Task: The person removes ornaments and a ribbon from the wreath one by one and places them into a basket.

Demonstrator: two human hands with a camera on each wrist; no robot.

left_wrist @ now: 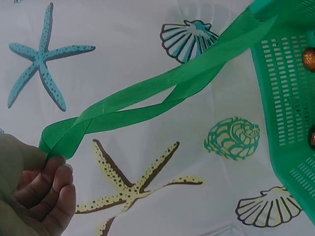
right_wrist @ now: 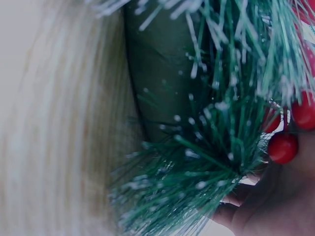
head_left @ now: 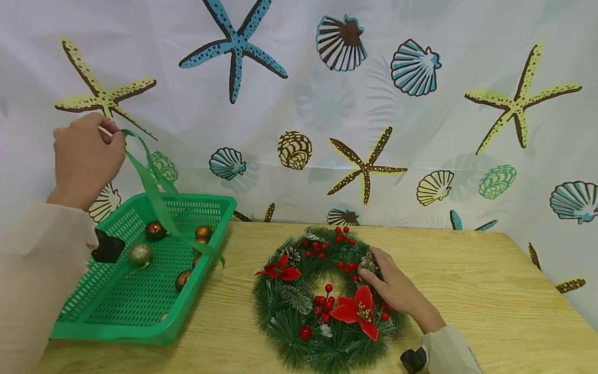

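My left hand (head_left: 89, 156) is raised over the back left of the table. Between thumb and fingertips it pinches a looped green ribbon (head_left: 161, 202), whose lower end trails across the basket's right rim. In the left wrist view the folded end of the ribbon (left_wrist: 142, 93) is held in the fingers. A green wreath (head_left: 287, 317) with red flowers, red berries and frosted pine cones lies flat on the table. Its right side is gripped by my right hand (head_left: 404, 293), thumb on top. The right wrist view shows frosted needles (right_wrist: 226, 132) partly hiding that hand's fingers.
At the left stands a green plastic basket (head_left: 159, 332) with perforated walls. Inside it lie a gold ball ornament (head_left: 140, 254) and several copper-coloured ones (head_left: 184, 280). A white curtain (head_left: 289, 109) printed with shells and starfish hangs behind the wooden table (head_left: 490, 306).
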